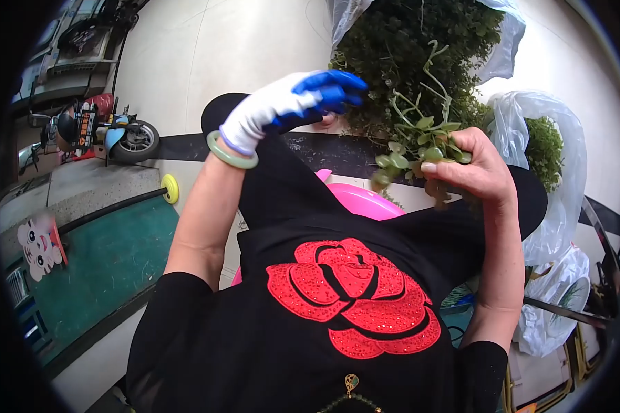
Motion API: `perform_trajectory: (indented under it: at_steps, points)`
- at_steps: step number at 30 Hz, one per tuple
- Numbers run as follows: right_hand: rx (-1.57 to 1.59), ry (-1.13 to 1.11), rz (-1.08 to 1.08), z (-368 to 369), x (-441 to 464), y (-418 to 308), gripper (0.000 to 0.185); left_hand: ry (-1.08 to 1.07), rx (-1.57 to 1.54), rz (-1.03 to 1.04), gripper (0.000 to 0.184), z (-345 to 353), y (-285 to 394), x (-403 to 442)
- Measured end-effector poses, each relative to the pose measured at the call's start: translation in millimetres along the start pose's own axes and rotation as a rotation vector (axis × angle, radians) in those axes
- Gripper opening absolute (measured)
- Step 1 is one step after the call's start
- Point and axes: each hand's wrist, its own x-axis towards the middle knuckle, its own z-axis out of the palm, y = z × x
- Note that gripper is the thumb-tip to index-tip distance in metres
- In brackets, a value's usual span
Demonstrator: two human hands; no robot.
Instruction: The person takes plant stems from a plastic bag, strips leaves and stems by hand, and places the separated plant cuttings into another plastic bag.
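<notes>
- Head view, landmark: plant pile point(420, 41), dark green, seated in translucent plastic sheeting point(506, 48) on the pale floor point(255, 41).
- Right hand point(486, 168): bare; located at the near right side of the plant pile. Thumb and forefinger are clamped on a leafy sprig point(428, 141).
- Leafy sprig: located at the near edge of the plant pile, overlapping it in this view. Leaves are rounded and green; pale, curled stems extend away from the wearer. Contact between sprig and pile cannot be determined.
- Left hand point(303, 100): fitted with a white glove with blue-coated fingers; located left of the plant pile. Fingers are extended, slightly bent, and not closed on any visible item. A pale green bangle point(232, 151) encircles the wrist.
- Pink plastic object point(362, 199): located on the wearer's side of the plant pile, between the legs; partly hidden by clothing.
- Clear plastic bag point(572, 138): located right of the plant pile; contains further greenery point(544, 155).
- Two-wheeler point(134, 141): located well left of the plant pile.
</notes>
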Motion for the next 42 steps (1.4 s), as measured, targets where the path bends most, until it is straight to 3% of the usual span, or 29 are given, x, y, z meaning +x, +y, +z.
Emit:
perform_trajectory:
  at_steps: [1,2,4,5,6,8,9,11,12,14,15,16,18,19,20,22,25,29,31,34,38,39,42]
  points:
    - [0.057,-0.002,0.039,3,0,-2,0.012,-0.072,0.251,0.181,0.043,12,1,5]
    - [0.040,-0.017,-0.010,6,3,-1,0.012,-0.079,0.142,0.136,0.041,26,1,7]
    - [0.008,-0.045,-0.106,12,8,2,0.012,-0.001,0.264,0.157,0.036,45,9,16]
    - [-0.025,-0.085,0.014,9,9,0,0.011,0.039,0.193,0.061,0.033,50,11,21]
    - [-0.014,-0.084,-0.004,10,9,0,0.011,0.090,0.097,0.070,0.035,56,13,20]
    - [0.007,-0.078,-0.039,12,8,2,0.010,0.132,0.295,0.019,0.028,55,10,18]
    - [-0.033,-0.042,-0.093,12,5,1,0.011,0.147,0.250,0.052,0.026,54,10,15]
    - [-0.028,0.193,-0.143,7,-3,-4,0.015,0.183,0.164,0.111,0.024,53,10,7]
    - [-0.022,0.308,-0.167,4,-7,-3,0.017,0.234,0.120,0.017,0.026,57,21,1]
    - [0.093,0.738,-0.343,-2,-9,7,0.021,0.340,-0.058,0.075,0.013,61,27,-9]
    - [0.029,0.814,-0.375,4,-17,-3,0.022,0.433,0.010,0.095,0.016,65,27,-8]
    - [-0.004,0.772,-0.464,9,-24,-4,0.020,0.472,0.136,0.073,0.020,69,27,-10]
    - [-0.057,0.663,-0.415,31,-26,-17,0.018,0.528,0.390,0.029,0.034,76,29,-10]
    - [-0.261,0.633,-0.344,33,-22,-19,0.020,0.495,0.525,0.041,0.029,80,31,-7]
    - [-0.404,0.563,-0.261,35,-16,-25,0.028,0.415,0.494,0.062,0.024,81,28,-4]
    - [-0.367,0.499,-0.320,36,4,-9,0.030,0.360,0.275,0.030,0.023,90,33,0]
    - [-0.265,0.268,-0.410,31,8,4,0.021,0.155,-0.159,-0.037,0.025,83,32,0]
    - [-0.362,0.349,-0.624,23,14,13,0.018,0.097,-0.039,-0.073,0.031,83,37,-6]
    - [-0.354,0.354,-0.512,26,10,9,0.017,0.072,-0.073,-0.040,0.030,77,22,-4]
    - [-0.451,0.422,-0.397,35,3,-2,0.017,0.053,-0.187,-0.161,0.028,75,31,-1]
    - [-0.480,0.556,-0.371,47,1,-17,0.015,0.104,0.278,-0.018,0.024,78,18,8]
    - [-0.497,0.561,-0.402,48,3,-18,0.015,0.105,0.342,0.105,0.022,81,13,11]
    - [-0.523,0.529,-0.581,31,10,-8,0.016,0.157,0.037,-0.073,0.021,85,38,7]
